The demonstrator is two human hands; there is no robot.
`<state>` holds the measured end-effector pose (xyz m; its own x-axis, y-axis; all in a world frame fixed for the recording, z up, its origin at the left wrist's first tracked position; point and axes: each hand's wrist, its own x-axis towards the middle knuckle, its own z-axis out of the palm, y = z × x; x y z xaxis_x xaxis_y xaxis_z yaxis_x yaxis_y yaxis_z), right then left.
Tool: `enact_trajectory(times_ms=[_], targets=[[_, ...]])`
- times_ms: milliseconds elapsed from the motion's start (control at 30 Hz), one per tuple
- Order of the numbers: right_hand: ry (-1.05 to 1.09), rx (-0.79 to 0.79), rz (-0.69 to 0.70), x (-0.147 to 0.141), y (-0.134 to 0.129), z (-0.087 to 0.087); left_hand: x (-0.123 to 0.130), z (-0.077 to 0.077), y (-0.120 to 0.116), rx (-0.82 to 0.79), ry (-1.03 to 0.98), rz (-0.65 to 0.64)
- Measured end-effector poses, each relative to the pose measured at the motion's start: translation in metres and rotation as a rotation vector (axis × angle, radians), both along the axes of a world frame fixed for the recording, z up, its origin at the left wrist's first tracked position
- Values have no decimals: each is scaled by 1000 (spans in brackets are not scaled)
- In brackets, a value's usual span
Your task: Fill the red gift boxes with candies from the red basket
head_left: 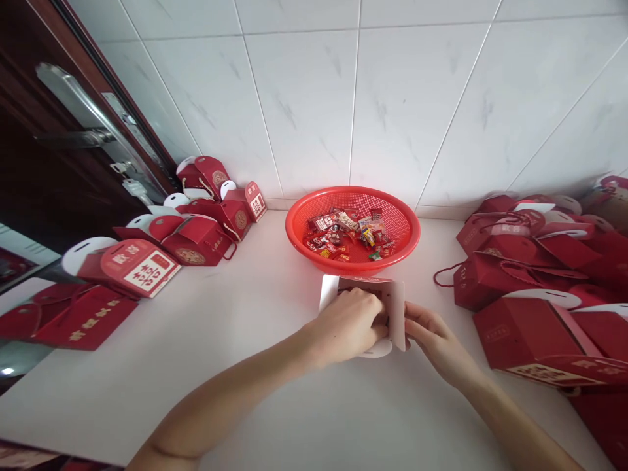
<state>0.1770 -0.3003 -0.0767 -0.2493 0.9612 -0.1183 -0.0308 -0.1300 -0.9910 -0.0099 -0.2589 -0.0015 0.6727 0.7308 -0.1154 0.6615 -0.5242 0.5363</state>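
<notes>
An unfolded-top candy gift box [398,314] with white inner flaps stands in front of me on the table. My left hand [356,324] reaches into its opening, knuckles bent and fingers curled. The fingertips are hidden inside, and whatever they hold cannot be made out. At the box's right side, my right hand [434,337] grips the side wall between thumb and fingers. Just behind the box sits a red plastic basket [292,229] with small wrapped candies [343,226] in it.
Red gift boxes with rope handles [199,239] stand in a row along the left. More red boxes [530,330] crowd the right side. A tiled wall [309,98] borders the white table [216,340] at the back. A dark door with keys in its lock [137,190] is at far left.
</notes>
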Motion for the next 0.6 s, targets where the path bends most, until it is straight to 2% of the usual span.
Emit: enact_trajectory(times_ms=[200, 367, 600], targets=[[-14, -90, 26, 3, -1, 6, -3, -3, 2, 22, -42, -41], [14, -36, 30, 3, 1, 6, -6, -5, 4, 13, -79, -89], [22, -37, 44, 4, 3, 2, -6, -3, 4, -37, -67, -111]])
